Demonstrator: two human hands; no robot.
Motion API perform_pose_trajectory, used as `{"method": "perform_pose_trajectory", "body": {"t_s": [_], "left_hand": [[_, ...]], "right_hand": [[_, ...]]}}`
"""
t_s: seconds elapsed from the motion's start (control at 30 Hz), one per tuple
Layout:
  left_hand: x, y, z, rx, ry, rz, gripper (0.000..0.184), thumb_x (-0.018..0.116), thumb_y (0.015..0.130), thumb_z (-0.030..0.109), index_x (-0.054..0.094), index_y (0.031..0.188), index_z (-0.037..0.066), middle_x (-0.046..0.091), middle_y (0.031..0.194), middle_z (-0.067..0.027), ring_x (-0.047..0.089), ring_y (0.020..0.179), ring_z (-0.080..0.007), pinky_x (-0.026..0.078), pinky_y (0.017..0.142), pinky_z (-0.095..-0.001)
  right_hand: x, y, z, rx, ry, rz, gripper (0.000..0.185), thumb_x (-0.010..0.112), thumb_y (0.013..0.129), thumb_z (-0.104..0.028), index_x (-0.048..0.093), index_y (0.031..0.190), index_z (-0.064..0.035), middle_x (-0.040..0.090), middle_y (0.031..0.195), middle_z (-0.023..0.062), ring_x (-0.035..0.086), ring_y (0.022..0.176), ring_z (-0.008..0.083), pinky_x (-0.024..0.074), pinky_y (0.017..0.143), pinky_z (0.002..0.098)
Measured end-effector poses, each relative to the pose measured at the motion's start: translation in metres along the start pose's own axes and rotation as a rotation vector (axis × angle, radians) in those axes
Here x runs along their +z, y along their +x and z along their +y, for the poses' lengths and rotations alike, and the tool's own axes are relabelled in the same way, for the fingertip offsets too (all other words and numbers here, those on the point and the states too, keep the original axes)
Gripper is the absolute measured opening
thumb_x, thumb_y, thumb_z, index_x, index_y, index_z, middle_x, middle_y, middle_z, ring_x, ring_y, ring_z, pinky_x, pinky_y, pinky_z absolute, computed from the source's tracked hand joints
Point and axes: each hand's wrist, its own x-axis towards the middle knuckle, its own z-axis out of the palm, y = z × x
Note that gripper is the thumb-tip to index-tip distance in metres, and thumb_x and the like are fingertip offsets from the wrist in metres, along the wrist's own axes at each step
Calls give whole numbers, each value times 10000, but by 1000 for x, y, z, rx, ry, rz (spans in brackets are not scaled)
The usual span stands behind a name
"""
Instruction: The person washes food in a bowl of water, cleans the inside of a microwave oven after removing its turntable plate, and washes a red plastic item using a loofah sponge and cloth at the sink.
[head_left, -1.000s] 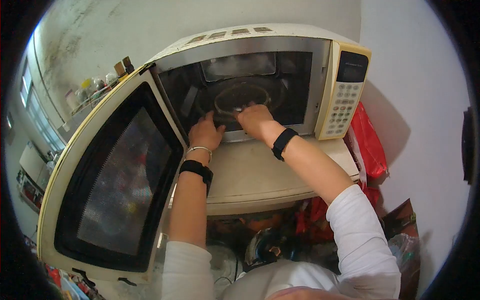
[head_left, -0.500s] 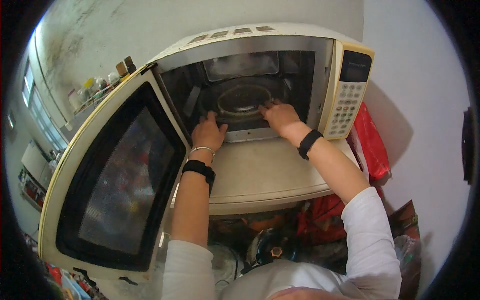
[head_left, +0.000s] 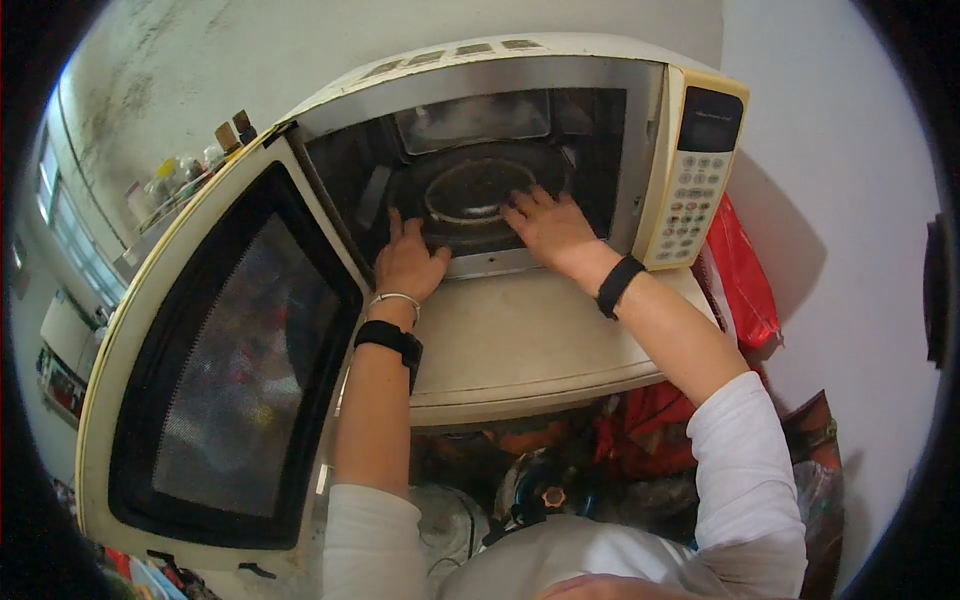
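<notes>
Round plate: It lay flat inside the microwave [head_left: 648, 160], on the floor of it. The plate [head_left: 470, 188] was ahead of both hands and between them, a bit deeper in. It was round, so no side was really longer, but it looked wider across from this view.
Right hand: This hand [head_left: 555, 228] was nearer. Its fingers were spread and reached over the plate's front right part. I could not tell if they touched it.
Left hand: This hand [head_left: 407, 262] was by the front left, its fingers stretched out. I saw nothing held in either hand.
Door: The door [head_left: 235, 370] was swung wide to the left.
Table: The microwave sat on a pale table [head_left: 530, 325], with bare top in front.
Room: A red bag [head_left: 742, 275] hung beside the table, near a plain wall [head_left: 840, 190].
</notes>
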Motion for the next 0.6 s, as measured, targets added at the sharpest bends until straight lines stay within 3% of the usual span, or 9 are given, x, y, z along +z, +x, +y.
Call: {"method": "perform_pose_trajectory", "body": {"t_s": [0.2,0.4,0.53,0.6], "left_hand": [[0,-2,1,9,13,-11,643,623,718,351,403,1251,67,173,1404,-209,447,1128,-375,373,944,-405],[0,-2,2,9,-8,-31,713,656,684,392,391,1265,75,166,1406,-209,422,1151,-382,362,956,-411],[0,-3,2,26,-8,-22,759,675,657,422,389,1266,71,167,1404,-214,423,1150,-383,368,951,-414],[-1,-2,2,28,6,-20,818,696,620,456,386,1267,63,167,1402,-218,424,1150,-383,374,945,-415]], "right_hand": [[-8,-1,0,82,114,-225,386,430,804,-109,487,1186,-113,430,1274,103,372,1205,300,334,941,514],[3,-8,-1,159,103,-73,400,427,813,-120,456,1211,-108,379,1319,128,338,1231,311,327,945,531],[3,-6,-9,141,84,-69,405,425,822,-141,439,1226,-109,363,1327,137,334,1230,325,324,938,549],[6,-3,-12,77,-72,-100,409,421,832,-163,430,1239,-115,354,1331,143,328,1231,335,326,923,568]]}}
